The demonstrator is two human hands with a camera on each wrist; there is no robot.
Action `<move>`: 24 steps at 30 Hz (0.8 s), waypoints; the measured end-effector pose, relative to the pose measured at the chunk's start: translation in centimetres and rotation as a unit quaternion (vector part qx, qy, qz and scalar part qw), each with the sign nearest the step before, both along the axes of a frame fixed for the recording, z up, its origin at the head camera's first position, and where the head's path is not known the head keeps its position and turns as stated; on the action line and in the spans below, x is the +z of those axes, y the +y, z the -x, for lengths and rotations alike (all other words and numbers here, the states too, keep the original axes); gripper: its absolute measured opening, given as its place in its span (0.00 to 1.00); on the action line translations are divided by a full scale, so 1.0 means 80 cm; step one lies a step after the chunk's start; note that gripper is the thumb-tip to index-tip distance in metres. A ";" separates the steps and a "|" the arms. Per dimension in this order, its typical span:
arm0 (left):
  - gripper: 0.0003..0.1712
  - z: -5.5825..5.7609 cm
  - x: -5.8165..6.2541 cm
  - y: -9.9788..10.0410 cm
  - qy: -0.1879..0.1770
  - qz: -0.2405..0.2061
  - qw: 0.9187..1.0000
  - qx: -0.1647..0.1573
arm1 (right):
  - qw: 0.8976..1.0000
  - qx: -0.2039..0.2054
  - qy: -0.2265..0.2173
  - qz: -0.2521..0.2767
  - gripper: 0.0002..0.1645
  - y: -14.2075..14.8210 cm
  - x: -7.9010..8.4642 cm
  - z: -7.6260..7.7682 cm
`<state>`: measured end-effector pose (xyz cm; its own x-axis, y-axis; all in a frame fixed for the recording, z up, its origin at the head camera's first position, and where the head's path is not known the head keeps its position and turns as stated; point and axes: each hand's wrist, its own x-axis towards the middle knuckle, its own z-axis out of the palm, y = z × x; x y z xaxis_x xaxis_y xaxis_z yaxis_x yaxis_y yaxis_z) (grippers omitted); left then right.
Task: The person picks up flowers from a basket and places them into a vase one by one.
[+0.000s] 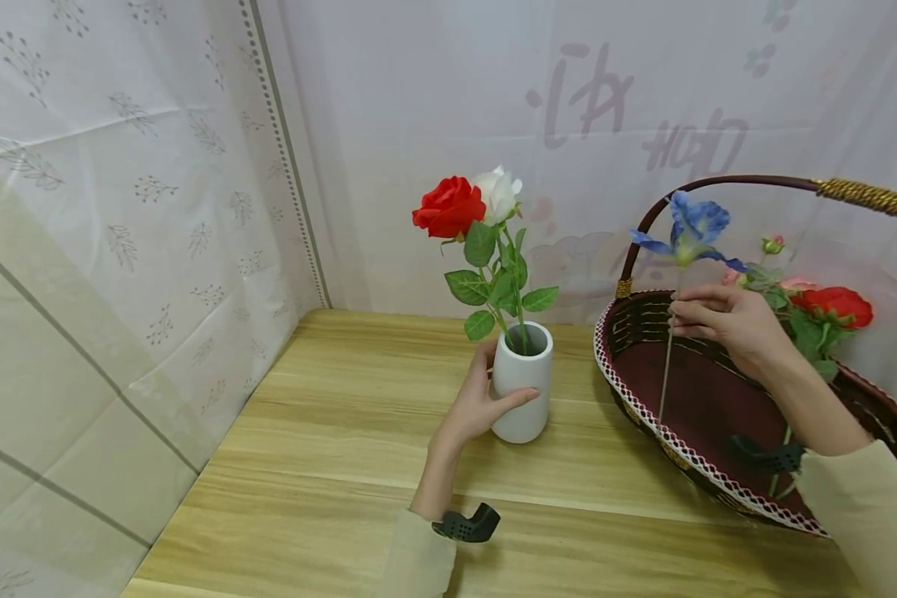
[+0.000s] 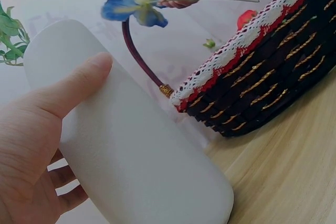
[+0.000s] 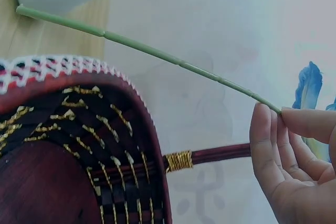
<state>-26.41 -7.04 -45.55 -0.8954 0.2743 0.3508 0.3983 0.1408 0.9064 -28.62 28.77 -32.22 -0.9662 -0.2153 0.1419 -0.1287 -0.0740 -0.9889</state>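
A white vase (image 1: 523,399) stands upright on the wooden table, holding a red rose (image 1: 449,208) and a white rose (image 1: 497,195) with green leaves. My left hand (image 1: 478,403) grips the vase from its left side, thumb across the front; in the left wrist view the thumb (image 2: 86,82) lies along the vase wall. Above the basket's left rim, my right hand (image 1: 732,324) pinches the stem of a blue iris (image 1: 691,228) just below the bloom. The green stem (image 3: 142,48) hangs down with its lower end free, as the right wrist view shows.
A dark woven basket (image 1: 605,353) with white-and-red lace trim and a tall arched handle (image 1: 762,178) stands at the right. Inside it lie another red rose (image 1: 837,306) and pink flowers (image 1: 796,285). A patterned curtain (image 1: 419,100) hangs behind the table (image 1: 344,415).
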 end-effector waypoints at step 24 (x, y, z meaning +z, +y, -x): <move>0.48 0.001 -0.001 0.000 0.003 0.006 1.000 0.000 | 0.993 -0.040 0.089 0.070 0.11 -0.074 0.032 -0.001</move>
<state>-26.51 -7.01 -45.64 -0.8932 0.2790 0.3526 0.4034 0.1508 0.9025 -28.51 22.84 -29.70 -0.9361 -0.1049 0.3356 -0.3122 -0.1914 -0.9305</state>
